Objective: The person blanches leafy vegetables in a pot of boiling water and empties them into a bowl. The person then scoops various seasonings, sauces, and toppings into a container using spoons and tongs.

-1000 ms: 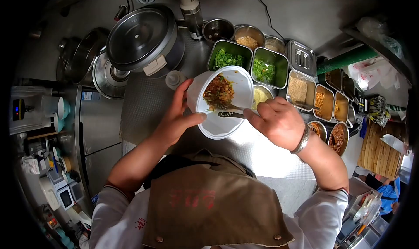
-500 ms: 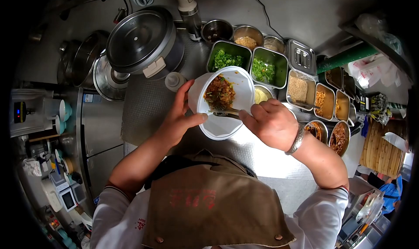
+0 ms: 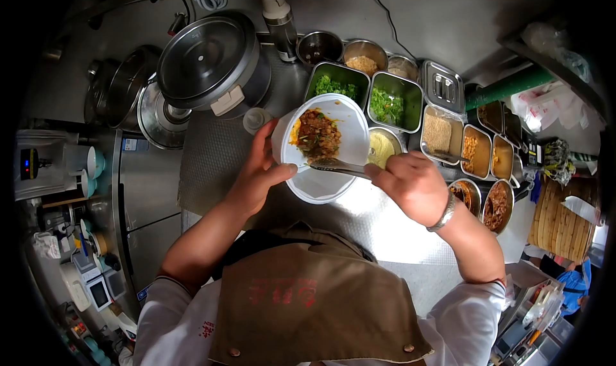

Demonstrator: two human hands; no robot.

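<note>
A white plastic bowl (image 3: 324,185) is tipped above the counter, gripped at its left side by my left hand (image 3: 264,173), thumb over the rim. Chopped brown and orange sauce mixture with green bits (image 3: 317,136) clings to the bowl's far inner wall. My right hand (image 3: 410,185) is closed round the handle of a metal spoon (image 3: 343,167), whose head reaches inside the bowl just below the mixture. Beyond the bowl stand tubs of chopped greens (image 3: 337,87) and sliced scallions (image 3: 386,106). Pale yellow powder (image 3: 380,149) fills a round tin near my right hand.
A large lidded pot (image 3: 205,61) stands at the back left, with a small squeeze bottle (image 3: 255,120) by it. A thermos (image 3: 280,26) is behind. To the right are sesame (image 3: 439,130), peanuts (image 3: 471,154) and a tin of red-brown sauce (image 3: 496,205). Metal counter (image 3: 212,173) lies beneath.
The bowl has shifted slightly left and the mixture inside looks turned over. My right hand has drawn a little right and down, showing more of the spoon and the yellow powder.
</note>
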